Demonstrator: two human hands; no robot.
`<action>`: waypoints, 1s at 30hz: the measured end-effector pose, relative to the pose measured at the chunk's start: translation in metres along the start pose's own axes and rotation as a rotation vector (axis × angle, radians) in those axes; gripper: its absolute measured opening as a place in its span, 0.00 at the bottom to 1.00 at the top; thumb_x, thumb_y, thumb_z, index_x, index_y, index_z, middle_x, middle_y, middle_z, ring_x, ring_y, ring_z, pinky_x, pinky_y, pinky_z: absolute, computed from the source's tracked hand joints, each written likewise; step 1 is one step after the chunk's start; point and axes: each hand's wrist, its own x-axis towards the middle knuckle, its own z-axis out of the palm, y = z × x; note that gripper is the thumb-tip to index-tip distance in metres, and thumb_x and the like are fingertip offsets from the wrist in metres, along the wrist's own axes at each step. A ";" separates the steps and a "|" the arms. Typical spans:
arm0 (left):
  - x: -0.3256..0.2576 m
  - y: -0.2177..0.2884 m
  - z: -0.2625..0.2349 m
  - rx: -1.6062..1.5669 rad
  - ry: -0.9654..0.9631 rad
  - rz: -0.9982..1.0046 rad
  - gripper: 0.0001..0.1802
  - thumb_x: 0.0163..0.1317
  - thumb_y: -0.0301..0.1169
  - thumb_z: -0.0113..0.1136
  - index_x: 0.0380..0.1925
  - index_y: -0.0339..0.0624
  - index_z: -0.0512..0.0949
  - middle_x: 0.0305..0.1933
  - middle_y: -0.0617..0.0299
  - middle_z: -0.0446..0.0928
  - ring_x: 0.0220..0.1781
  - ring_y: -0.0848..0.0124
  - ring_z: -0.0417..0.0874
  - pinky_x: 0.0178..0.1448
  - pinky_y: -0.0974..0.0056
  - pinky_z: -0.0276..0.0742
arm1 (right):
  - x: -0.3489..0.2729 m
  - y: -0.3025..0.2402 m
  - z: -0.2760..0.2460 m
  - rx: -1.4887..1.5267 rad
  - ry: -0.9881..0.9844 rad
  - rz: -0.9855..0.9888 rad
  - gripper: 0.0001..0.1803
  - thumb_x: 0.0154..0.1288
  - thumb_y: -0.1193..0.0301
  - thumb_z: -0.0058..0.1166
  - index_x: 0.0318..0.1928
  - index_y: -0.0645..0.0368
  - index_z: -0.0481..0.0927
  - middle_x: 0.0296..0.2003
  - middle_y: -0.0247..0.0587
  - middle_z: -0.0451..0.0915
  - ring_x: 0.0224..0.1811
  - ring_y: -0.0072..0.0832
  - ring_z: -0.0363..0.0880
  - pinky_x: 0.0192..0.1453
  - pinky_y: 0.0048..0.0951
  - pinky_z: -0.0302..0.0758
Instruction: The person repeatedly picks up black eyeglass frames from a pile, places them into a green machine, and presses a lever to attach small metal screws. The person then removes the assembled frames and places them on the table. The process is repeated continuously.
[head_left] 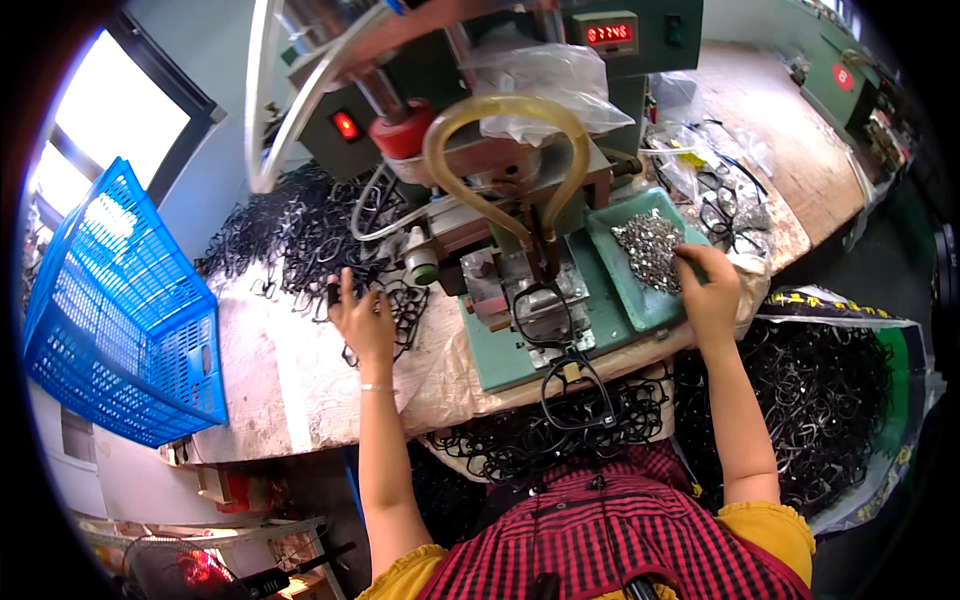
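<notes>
My left hand (366, 322) is at the near edge of a heap of black eyeglass frames (310, 215), its fingers apart. A dark band or cover sits on one fingertip. My right hand (712, 292) reaches over the right edge of a green tray (655, 312), its thumb and fingers drawn together at a pile of small shiny metal parts (648, 248). What the fingertips pinch, if anything, is too small to make out. Between my hands, a black eyeglass frame (578, 392) rests on the metal fixture (545, 318) of a green bench machine, below a bent yellowish tube (572, 125).
A blue plastic basket (130, 310) stands tilted at the left. More black frames lie along the near table edge (480, 440) and fill a large sack (825, 400) at the lower right. Plastic bags and loose frames (725, 205) lie behind the tray.
</notes>
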 end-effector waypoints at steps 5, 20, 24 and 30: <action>0.003 0.021 -0.037 -0.544 0.178 -0.260 0.09 0.72 0.28 0.61 0.34 0.34 0.80 0.32 0.62 0.78 0.32 0.71 0.74 0.40 0.67 0.71 | -0.014 -0.013 -0.021 0.122 -0.066 0.089 0.07 0.59 0.80 0.65 0.40 0.61 0.87 0.37 0.43 0.86 0.42 0.36 0.85 0.50 0.32 0.78; -0.001 0.119 -0.095 -1.439 0.214 -0.367 0.10 0.77 0.30 0.53 0.47 0.32 0.77 0.44 0.50 0.83 0.44 0.65 0.86 0.50 0.58 0.87 | 0.001 -0.116 0.052 0.787 -0.231 0.177 0.26 0.59 0.80 0.64 0.58 0.67 0.73 0.40 0.39 0.84 0.44 0.22 0.82 0.53 0.25 0.76; 0.049 0.160 -0.151 -1.497 0.309 0.148 0.12 0.75 0.31 0.55 0.47 0.31 0.76 0.47 0.42 0.82 0.47 0.57 0.86 0.49 0.55 0.88 | 0.004 -0.130 0.053 0.973 -0.289 0.253 0.27 0.60 0.80 0.63 0.60 0.68 0.71 0.40 0.37 0.85 0.45 0.20 0.81 0.55 0.24 0.74; 0.059 0.168 -0.153 -1.302 0.221 0.142 0.14 0.77 0.32 0.53 0.47 0.28 0.76 0.46 0.41 0.83 0.46 0.58 0.87 0.49 0.57 0.86 | -0.003 -0.147 0.040 0.958 -0.284 0.278 0.30 0.61 0.79 0.62 0.63 0.68 0.68 0.42 0.39 0.86 0.46 0.21 0.79 0.55 0.24 0.73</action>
